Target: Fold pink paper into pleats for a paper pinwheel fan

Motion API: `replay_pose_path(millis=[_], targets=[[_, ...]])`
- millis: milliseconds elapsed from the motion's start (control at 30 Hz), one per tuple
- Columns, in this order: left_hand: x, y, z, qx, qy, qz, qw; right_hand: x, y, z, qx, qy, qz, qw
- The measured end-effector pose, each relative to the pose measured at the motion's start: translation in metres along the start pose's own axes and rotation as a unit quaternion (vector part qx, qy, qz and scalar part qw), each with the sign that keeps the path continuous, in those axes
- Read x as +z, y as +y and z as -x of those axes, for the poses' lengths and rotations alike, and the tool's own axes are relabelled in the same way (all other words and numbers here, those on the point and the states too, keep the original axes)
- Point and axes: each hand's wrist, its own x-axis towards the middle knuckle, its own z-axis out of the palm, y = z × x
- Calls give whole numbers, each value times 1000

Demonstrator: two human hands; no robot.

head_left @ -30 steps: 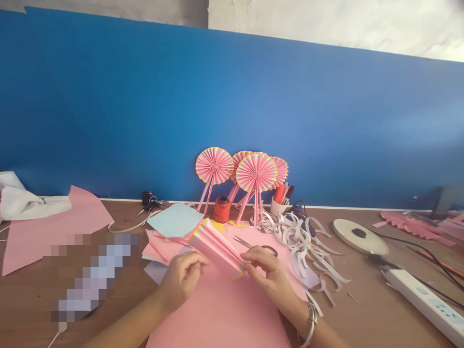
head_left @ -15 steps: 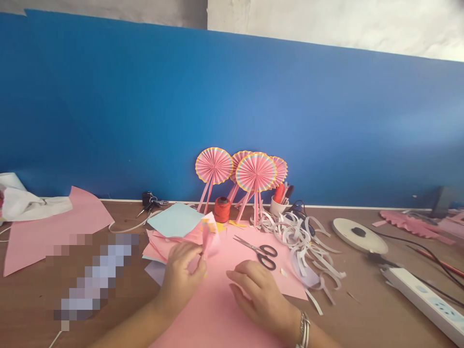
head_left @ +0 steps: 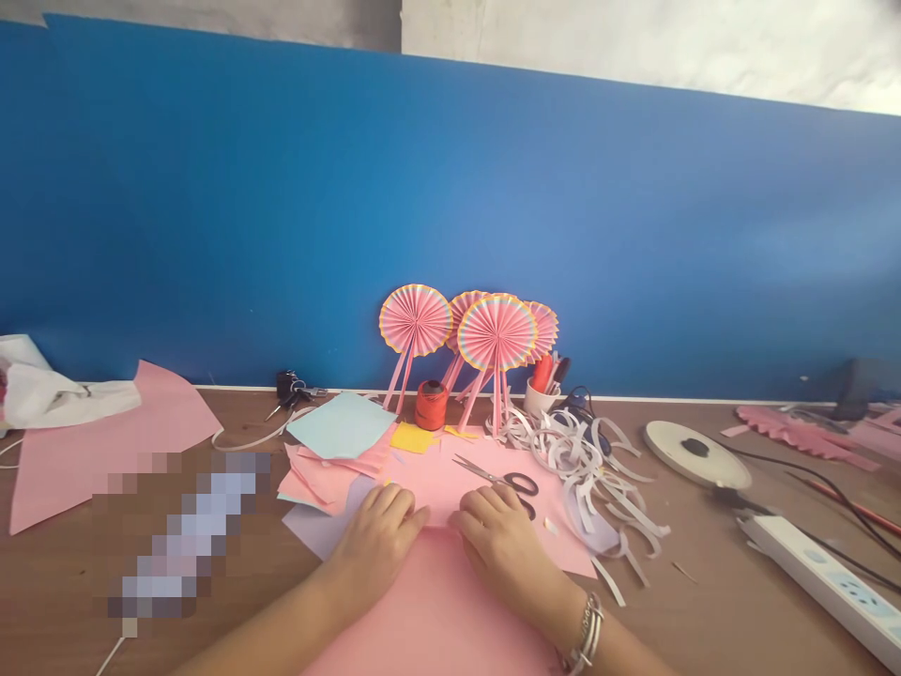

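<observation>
My left hand (head_left: 376, 543) is closed, its thumb and fingers pinching the left end of a small pink paper piece (head_left: 440, 518). At the other end, my right hand (head_left: 503, 546), with bracelets on its wrist, pinches the same piece. The piece lies over a large pink sheet (head_left: 436, 610). Black-handled scissors (head_left: 519, 483) rest just behind my right hand, partly covered by its fingers. A yellow paper piece (head_left: 412, 437) and a light blue sheet (head_left: 343, 425) on pink papers lie behind my left hand.
Pleated pink paper fans (head_left: 496, 332) stand at the back beside a red thread spool (head_left: 432, 406) and a white cup (head_left: 541, 398). Curled white strips (head_left: 570, 451) lie right of the scissors. Farther right are a round white disc (head_left: 696, 454) and a power strip (head_left: 823, 582).
My left hand has lowered the raised pink paper onto the sheet and moved right. My right hand, which was loose and apart, has moved up and taken the other end. The yellow piece is now uncovered.
</observation>
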Motion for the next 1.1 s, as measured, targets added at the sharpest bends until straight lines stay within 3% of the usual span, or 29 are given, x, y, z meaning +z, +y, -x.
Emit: replay_pose_path(millis=[133,300,600,767,1100], targets=[[0,1,3,-16,-89,7,996,-3,2,4,1,-65,-21,998],[-9,0,6,-55,-131,64,988,-10,4,5,47,-107,-80,990],[-7,-13,4,-152,-91,256,950,-8,9,4,120,-95,-194,969],[-7,-13,1,-175,-82,272,943,-4,11,2,163,-69,-218,960],[2,-18,1,-185,-60,280,940,0,15,-6,233,-79,-253,935]])
